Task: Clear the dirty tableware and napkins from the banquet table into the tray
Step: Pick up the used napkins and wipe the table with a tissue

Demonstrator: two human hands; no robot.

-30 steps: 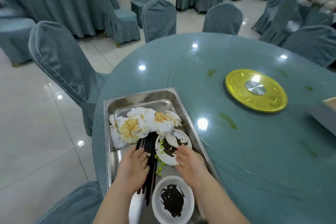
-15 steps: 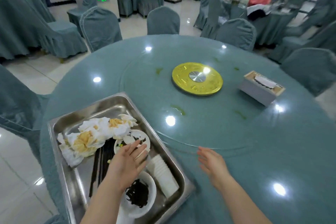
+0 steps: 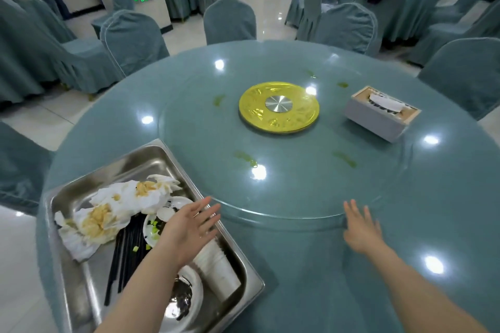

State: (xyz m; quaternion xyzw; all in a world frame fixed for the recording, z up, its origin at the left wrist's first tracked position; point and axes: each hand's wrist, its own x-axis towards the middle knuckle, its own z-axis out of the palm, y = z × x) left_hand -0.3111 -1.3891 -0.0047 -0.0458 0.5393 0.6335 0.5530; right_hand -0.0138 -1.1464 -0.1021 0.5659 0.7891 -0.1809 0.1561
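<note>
Tray (image 3: 89, 300) sits at near-left worktop (image 3: 297, 265) edge, holding napkins (image 3: 108, 219), chopsticks (image 3: 121, 259), plates (image 3: 186, 295), cups (image 3: 219, 270). Left hand (image 3: 189, 230) hovers over it, fingers spread, holding nothing. Right hand (image 3: 359, 227) open, flat, nearer the tissue box (image 3: 378, 119), which lies far-right, long axis slanting.

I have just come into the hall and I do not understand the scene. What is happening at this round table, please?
A person is clearing a banquet table. The metal tray at its edge already holds stained napkins, black chopsticks, dirty dishes and a stack of paper cups. The left hand hovers open over the tray, and the right hand is open at the glass turntable's rim. A tissue box stands on the turntable.
</note>
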